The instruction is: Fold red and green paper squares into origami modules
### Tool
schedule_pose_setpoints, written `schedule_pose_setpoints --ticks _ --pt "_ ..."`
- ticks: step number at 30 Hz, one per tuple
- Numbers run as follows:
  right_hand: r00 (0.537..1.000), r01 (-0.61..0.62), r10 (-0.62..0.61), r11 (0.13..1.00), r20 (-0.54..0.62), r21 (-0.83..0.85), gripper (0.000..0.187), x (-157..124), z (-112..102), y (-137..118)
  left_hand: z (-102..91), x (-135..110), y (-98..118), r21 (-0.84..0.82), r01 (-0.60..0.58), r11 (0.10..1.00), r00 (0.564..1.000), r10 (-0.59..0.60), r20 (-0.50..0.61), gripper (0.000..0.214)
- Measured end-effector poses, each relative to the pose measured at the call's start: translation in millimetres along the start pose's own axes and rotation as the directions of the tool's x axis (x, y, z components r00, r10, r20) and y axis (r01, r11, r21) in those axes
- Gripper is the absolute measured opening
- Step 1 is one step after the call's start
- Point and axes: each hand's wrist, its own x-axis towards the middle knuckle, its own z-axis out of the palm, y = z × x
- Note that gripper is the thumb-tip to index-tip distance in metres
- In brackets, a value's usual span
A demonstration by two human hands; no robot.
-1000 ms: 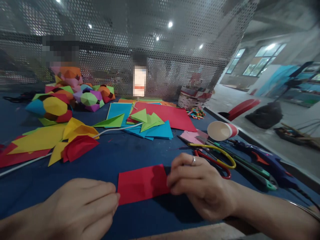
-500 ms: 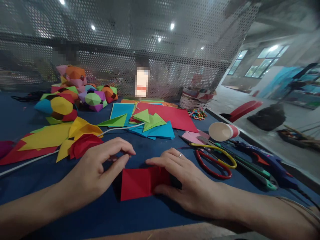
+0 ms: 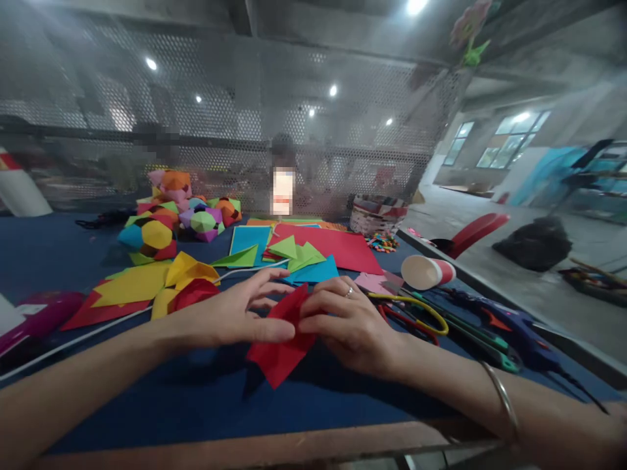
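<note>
A folded red paper [image 3: 280,356] is lifted off the blue table [image 3: 196,405], one corner pointing down. My left hand [image 3: 235,313] grips its upper left side, thumb across the front, the other fingers stretched toward the top. My right hand [image 3: 345,323], with a ring on one finger, pinches the paper's upper right edge. Both hands meet at the top of the fold.
Yellow and red scissors [image 3: 414,310], a green cutter [image 3: 470,333] and a blue glue gun [image 3: 509,326] lie to the right, by a tipped paper cup [image 3: 426,271]. Sheets and folded pieces [image 3: 294,251] spread behind; paper balls [image 3: 161,228] sit far left. A mesh screen stands beyond.
The red paper, flat on the table before, is now raised and folded into a pointed shape. Both hands have closed on its top; my view has tilted upward.
</note>
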Motion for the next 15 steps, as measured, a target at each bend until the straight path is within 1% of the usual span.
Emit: schedule_pose_setpoints --ticks 2,3,4,7,8,9,12,15 --pt "1.0 0.022 -0.022 0.999 0.001 -0.042 0.028 6 1 5 -2.0 2 9 0.013 0.017 1.0 1.0 -0.017 0.012 0.103" --pt "1.0 0.029 -0.029 0.997 0.004 -0.065 0.029 9 1 8 -3.3 4 12 0.012 0.018 1.0 1.0 -0.019 0.014 0.101" --pt "0.999 0.039 -0.039 0.995 0.008 -0.089 0.03 12 1 12 -4.9 8 14 0.005 0.019 1.0 1.0 -0.019 0.015 0.093" --pt "0.997 0.08 -0.08 0.985 0.007 -0.153 0.033 19 3 27 -9.9 18 12 -0.039 0.035 0.999 0.999 -0.035 0.019 0.049" --pt "0.996 0.084 -0.085 0.982 0.002 -0.172 0.032 20 4 31 -11.0 21 9 -0.061 0.042 0.997 0.999 -0.042 0.006 0.038" --pt "0.997 0.075 -0.079 0.979 -0.01 -0.188 0.031 20 5 35 -11.6 22 6 -0.083 0.047 0.995 0.999 -0.048 -0.015 0.032" --pt "0.998 0.04 -0.049 0.975 -0.036 -0.217 0.027 18 12 38 -10.7 21 -7 -0.137 0.041 0.99 0.993 -0.056 -0.107 0.028" --pt "0.997 0.072 -0.079 0.976 -0.024 -0.205 0.022 11 18 31 -8.4 18 -17 -0.17 0.042 0.985 0.985 -0.07 -0.16 0.027"
